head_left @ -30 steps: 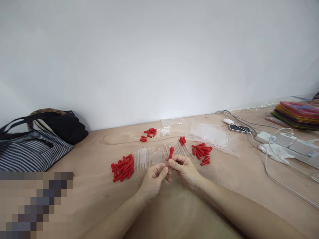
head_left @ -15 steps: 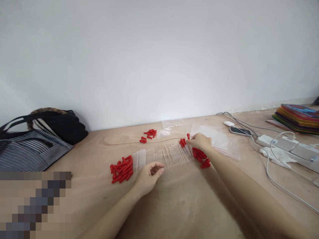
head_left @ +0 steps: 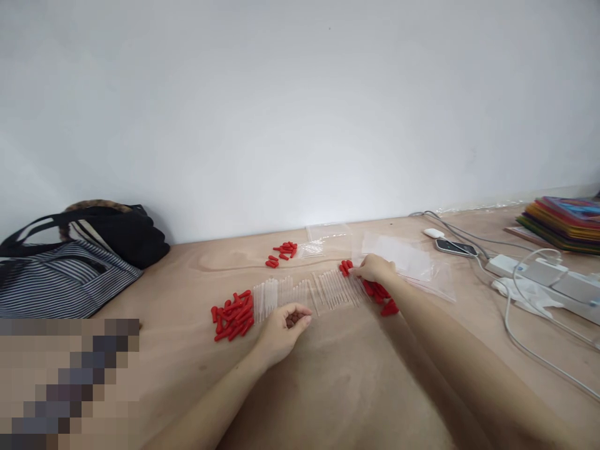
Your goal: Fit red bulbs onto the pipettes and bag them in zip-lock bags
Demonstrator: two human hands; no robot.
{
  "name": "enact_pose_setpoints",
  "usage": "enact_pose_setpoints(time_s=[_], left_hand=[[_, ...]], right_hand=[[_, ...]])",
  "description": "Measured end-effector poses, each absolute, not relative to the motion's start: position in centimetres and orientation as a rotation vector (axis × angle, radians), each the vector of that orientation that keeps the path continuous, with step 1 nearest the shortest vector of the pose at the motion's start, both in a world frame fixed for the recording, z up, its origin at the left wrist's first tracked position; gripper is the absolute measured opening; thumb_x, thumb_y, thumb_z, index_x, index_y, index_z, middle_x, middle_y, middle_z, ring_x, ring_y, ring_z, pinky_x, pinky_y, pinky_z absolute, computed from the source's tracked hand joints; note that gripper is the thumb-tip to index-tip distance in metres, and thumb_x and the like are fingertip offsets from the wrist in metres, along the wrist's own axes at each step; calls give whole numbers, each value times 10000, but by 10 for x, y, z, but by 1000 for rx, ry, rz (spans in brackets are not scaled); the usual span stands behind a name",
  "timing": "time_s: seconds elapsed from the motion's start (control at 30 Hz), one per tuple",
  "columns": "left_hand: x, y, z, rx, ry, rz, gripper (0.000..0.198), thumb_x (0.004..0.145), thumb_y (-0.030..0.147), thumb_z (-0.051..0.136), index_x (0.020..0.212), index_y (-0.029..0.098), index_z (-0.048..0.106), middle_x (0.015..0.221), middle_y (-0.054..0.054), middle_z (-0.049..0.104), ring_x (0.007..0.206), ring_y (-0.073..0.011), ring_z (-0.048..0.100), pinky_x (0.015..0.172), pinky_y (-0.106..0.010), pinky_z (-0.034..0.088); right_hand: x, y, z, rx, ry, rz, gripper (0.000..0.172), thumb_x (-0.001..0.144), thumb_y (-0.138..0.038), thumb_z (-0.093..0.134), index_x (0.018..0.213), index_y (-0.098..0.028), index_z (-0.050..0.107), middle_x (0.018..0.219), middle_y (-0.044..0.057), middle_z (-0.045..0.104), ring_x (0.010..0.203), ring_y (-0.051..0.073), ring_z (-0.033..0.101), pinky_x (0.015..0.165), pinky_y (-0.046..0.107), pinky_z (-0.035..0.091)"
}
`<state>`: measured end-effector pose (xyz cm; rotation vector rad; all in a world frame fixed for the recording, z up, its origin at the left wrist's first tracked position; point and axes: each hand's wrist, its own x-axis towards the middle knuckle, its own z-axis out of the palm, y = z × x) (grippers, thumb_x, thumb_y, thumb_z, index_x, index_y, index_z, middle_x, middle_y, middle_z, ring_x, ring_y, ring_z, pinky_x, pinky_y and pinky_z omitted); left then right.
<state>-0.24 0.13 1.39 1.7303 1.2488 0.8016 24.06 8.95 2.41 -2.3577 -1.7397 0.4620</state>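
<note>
My right hand [head_left: 375, 269] reaches out over the wooden table [head_left: 328, 375], its fingers pinched together at the right end of a row of clear dropper tubes [head_left: 304, 292]. The fingertips touch a few red-capped droppers [head_left: 345, 267]; what they pinch is hidden. Loose red rubber caps [head_left: 383, 300] lie just under this hand and wrist. My left hand [head_left: 285, 325] rests near the row's front, fingers loosely curled, nothing visible inside. A bigger pile of red caps [head_left: 232, 315] lies at the row's left end.
A small heap of red caps [head_left: 282, 251] and clear plastic bags [head_left: 405, 259] lie farther back. A striped and black bag [head_left: 70, 269] sits at the left. At the right are a phone [head_left: 452, 247], a power strip with cables [head_left: 539, 270] and stacked coloured sheets [head_left: 562, 217].
One second ago both hands held a red-capped dropper together near me. My right hand carried it out to the row's right end and lowered it there; my left hand sank, curled, to the table.
</note>
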Motion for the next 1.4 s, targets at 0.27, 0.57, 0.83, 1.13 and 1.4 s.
enact_pose_setpoints(time_s=[0.27,0.57,0.83,1.13,1.4], left_hand=[[-3,2,16,1766,1311,770,182,706,287,521,793,146,596,685,-12,593,642,-136,536,597,-243,417],[-14,10,23,2317,1652,589,135,728,251,504,708,185,621,750,-32,581,762,-189,532,664,-286,385],[33,24,36,2482,1941,282,228,733,311,514,834,152,644,920,-110,591,945,-269,477,793,-361,323],[66,49,34,2343,2088,143,271,711,115,457,897,59,647,982,-230,584,973,-329,463,799,-417,270],[60,56,37,2071,1928,221,142,698,180,519,747,115,636,951,-186,599,1034,-328,442,847,-405,265]], right_hand=[[249,75,32,-2336,-1785,360,264,700,-384,495,687,-176,658,788,110,654,810,261,580,730,373,338],[289,13,46,-1726,-2309,687,137,583,-227,595,692,-218,676,708,-7,645,653,150,548,569,217,365],[303,9,34,-1613,-2419,645,164,571,-202,617,723,-214,677,793,28,617,724,180,528,608,248,365],[295,9,29,-1577,-2402,579,92,582,-169,585,644,-197,648,790,42,605,763,197,544,653,271,378],[296,4,32,-1440,-2337,611,16,637,-181,568,636,-179,584,751,37,574,711,173,522,614,270,382]])
